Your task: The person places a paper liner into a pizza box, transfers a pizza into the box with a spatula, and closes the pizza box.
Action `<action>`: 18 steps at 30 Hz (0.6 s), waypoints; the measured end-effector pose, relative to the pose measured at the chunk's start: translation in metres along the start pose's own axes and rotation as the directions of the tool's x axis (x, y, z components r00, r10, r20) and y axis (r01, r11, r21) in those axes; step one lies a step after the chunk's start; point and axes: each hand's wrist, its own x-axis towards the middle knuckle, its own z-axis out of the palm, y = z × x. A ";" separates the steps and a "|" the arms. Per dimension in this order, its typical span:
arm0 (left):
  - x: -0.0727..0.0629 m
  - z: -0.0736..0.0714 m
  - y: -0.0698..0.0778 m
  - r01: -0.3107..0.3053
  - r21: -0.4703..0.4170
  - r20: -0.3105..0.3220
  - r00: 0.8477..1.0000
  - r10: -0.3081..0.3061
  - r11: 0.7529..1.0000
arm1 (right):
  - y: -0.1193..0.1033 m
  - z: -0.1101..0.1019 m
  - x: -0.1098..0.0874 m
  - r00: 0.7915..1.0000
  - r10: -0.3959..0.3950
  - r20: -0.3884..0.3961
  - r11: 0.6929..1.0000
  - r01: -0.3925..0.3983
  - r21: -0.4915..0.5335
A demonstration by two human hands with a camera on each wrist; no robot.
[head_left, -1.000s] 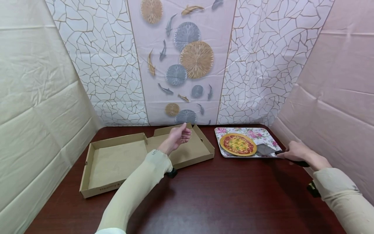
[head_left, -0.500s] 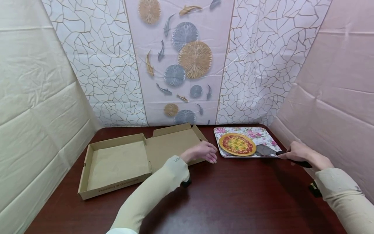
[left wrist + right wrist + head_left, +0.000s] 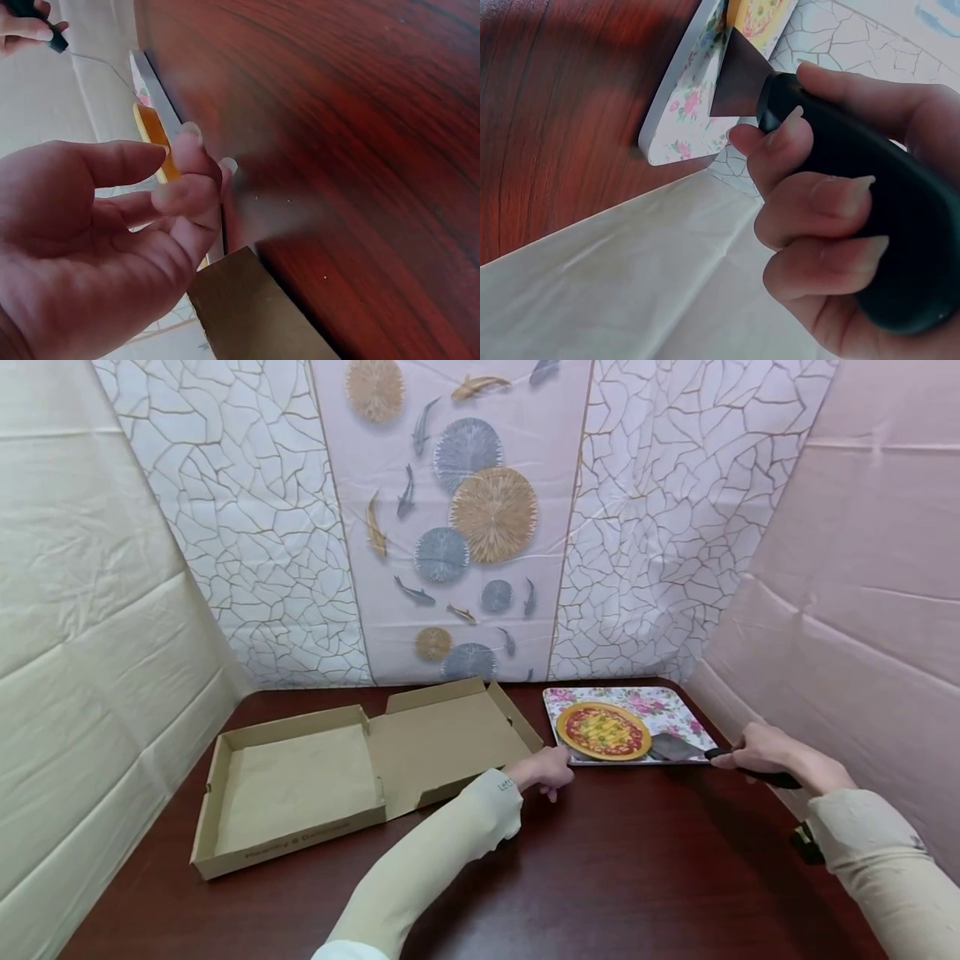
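My right hand [image 3: 765,752] grips the black handle of a spatula [image 3: 870,180], fingers curled round it. The metal blade [image 3: 675,746] lies over a floral tray [image 3: 678,706], its front edge right at a pizza [image 3: 603,732]. The pizza has an orange-yellow rim with red and yellow topping. My left hand [image 3: 545,770] is at the tray's near left corner, palm facing sideways and fingers loosely bent. In the left wrist view the fingers [image 3: 184,195] overlap the tray's edge, with nothing seen between thumb and forefinger.
An open cardboard pizza box [image 3: 300,789] lies on the left of the dark red table [image 3: 637,868]. Its lid [image 3: 450,735] is spread to the right, with a corner close to the left hand. Cloth walls [image 3: 862,610] stand at the back and sides.
My left hand has moved right and towards me, from over the box lid to the tray's corner. The right hand holds the spatula in nearly the same place.
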 end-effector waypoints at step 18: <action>0.004 0.000 -0.004 0.022 0.058 0.075 0.997 -0.026 0.998 | 0.005 -0.007 0.002 0.994 0.035 0.107 0.996 -0.043 0.073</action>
